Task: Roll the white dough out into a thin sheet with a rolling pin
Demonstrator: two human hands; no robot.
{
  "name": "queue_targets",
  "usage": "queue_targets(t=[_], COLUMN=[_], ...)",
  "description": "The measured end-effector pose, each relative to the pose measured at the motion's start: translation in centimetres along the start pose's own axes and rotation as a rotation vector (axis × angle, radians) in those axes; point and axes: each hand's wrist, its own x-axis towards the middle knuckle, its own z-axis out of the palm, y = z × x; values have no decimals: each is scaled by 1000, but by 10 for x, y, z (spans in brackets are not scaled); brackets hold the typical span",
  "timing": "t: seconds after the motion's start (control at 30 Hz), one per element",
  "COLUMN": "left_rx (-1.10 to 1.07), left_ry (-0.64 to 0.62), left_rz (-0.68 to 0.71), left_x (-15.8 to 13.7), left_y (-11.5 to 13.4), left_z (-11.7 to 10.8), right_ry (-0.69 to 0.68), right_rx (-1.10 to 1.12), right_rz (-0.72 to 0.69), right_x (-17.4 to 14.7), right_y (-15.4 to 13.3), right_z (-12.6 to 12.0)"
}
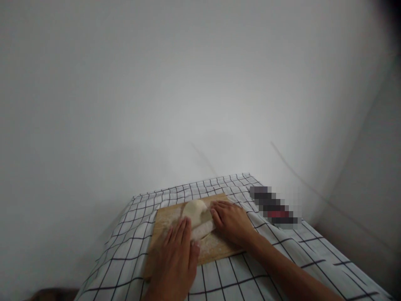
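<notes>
A pale rolling pin point(203, 230) dusted with flour lies across a flattened piece of dough point(194, 210). Both rest on a wooden cutting board point(219, 246) with flour scattered over it. My left hand point(177, 255) is palm down over the pin's left end, its fingers close together and pointing away from me. Curled over the right end is my right hand point(232, 220), hiding that end. Most of the dough shows beyond the pin, and a thin edge of it appears on the near side.
A white tablecloth with a dark grid point(219, 278) covers the table under the board. To the right, near the table's edge, lies a dark and red thing point(275, 209), blurred by pixelation. A plain pale wall point(188, 104) rises right behind the table.
</notes>
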Motion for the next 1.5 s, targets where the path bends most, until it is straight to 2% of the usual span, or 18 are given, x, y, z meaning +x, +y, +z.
queue_targets(t=[0.07,0.13,0.27,0.37,0.53,0.67,0.8,1.0,1.07,1.17,1.33,1.5], left_rx=[29,78,135,131,116,108,90,46,32,11,1,-5], left_ry=[-10,-65,-260,-334,-367,-349,-288,-234,-202,-148,-63,-60], left_rz=[15,114,74,56,69,80,100,-178,-219,-199,-85,-59], left_x=[12,28,63,84,100,88,67,57,52,39,12,0], left_y=[-17,-35,-60,-68,-72,-70,-62,-31,-23,-14,1,9], left_z=[12,23,38,46,59,55,39,15,11,6,-11,-17], right_ry=[-2,1,-9,-4,-10,-20,-38,-24,-19,-18,-10,6], right_rx=[-22,-31,-23,-9,-1,-4,-28,-36,-39,-40,-31,-26], right_rz=[1,7,-2,-9,-4,-12,-14,-20,-14,0,23,16], right_x=[1,1,0,0,-1,-2,-3,-6,-6,-6,-7,-9], right_y=[-1,-1,1,2,3,1,-2,-3,-3,-3,-3,-1], right_z=[-1,-1,-1,0,-1,-5,-6,-4,-3,-3,-3,-2])
